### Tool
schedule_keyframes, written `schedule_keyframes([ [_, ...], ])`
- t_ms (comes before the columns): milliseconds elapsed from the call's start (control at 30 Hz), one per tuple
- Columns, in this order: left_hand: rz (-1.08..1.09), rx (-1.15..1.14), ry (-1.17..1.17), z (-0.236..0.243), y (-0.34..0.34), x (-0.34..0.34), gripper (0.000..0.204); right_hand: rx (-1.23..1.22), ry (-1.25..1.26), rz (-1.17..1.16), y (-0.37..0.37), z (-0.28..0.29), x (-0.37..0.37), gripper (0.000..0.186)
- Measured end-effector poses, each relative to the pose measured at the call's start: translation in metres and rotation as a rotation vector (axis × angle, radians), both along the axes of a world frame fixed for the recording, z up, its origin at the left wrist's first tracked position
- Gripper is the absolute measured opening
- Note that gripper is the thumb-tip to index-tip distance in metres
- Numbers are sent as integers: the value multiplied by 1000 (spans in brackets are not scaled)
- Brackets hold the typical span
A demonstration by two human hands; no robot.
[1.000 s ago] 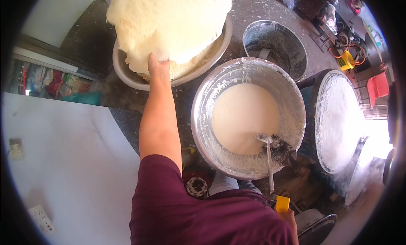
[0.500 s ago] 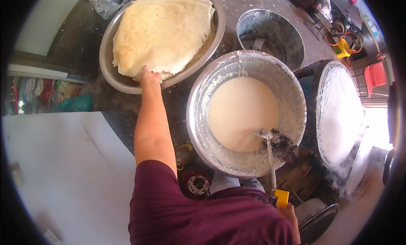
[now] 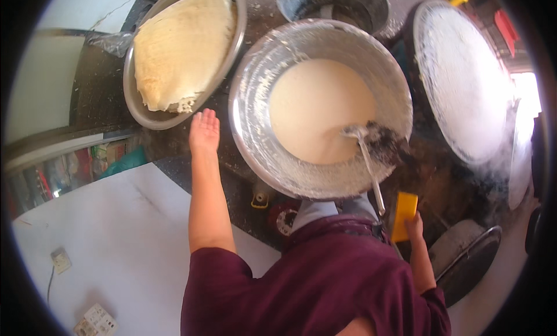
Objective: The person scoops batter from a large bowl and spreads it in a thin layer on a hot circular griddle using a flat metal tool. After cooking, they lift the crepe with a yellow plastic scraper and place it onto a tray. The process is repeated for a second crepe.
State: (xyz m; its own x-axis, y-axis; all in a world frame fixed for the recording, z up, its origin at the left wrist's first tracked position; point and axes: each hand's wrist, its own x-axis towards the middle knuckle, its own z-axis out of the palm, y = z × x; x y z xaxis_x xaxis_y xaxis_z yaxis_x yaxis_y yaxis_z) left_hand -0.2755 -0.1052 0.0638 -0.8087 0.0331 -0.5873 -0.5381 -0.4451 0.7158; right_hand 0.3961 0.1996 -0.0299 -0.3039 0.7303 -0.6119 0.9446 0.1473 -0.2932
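My left hand (image 3: 204, 131) is stretched out with its fingers extended and holds nothing. It lies just off the near rim of a wide metal basin (image 3: 132, 107) that holds a stack of thin pale flatbreads (image 3: 180, 49). Low on the right, my right hand (image 3: 414, 226) grips a flat yellow rectangular piece (image 3: 404, 215). In front of me a large metal bowl (image 3: 246, 118) contains pale batter (image 3: 319, 109). A ladle (image 3: 369, 162) leans in it, its handle over the near rim, beside a dark crusted patch. To the right, a big round griddle (image 3: 464, 80) is covered in white and steaming.
Beyond the bowl stands a metal pot (image 3: 377, 8). A round lid-like disc (image 3: 521, 156) stands upright past the griddle. Near my right forearm is a dark round pan (image 3: 470, 266). A white surface (image 3: 116, 226) with a wall socket (image 3: 96, 321) spans the lower left.
My left hand has let go of the flatbread edge and drawn back toward me, its fingers straightening. My right hand and the yellow piece have come further into view. The whole view has shifted.
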Motion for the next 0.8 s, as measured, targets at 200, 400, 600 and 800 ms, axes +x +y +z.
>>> schedule_keyframes([
  [200, -515, -15, -361, 10, 69, 238, 14, -101, 241, -235, 41, -66, -37, 28],
  [400, -871, -14, -829, -26, 145, 369, 44, -223, 302, -283, 56, -62, -73, 24],
  [600, -898, -26, -911, -41, 193, 393, 22, -343, 352, -351, 48, -49, -72, 21],
  [800, -872, -260, -871, -16, 182, 341, 14, -569, 543, -602, -2, -79, -98, 28],
])
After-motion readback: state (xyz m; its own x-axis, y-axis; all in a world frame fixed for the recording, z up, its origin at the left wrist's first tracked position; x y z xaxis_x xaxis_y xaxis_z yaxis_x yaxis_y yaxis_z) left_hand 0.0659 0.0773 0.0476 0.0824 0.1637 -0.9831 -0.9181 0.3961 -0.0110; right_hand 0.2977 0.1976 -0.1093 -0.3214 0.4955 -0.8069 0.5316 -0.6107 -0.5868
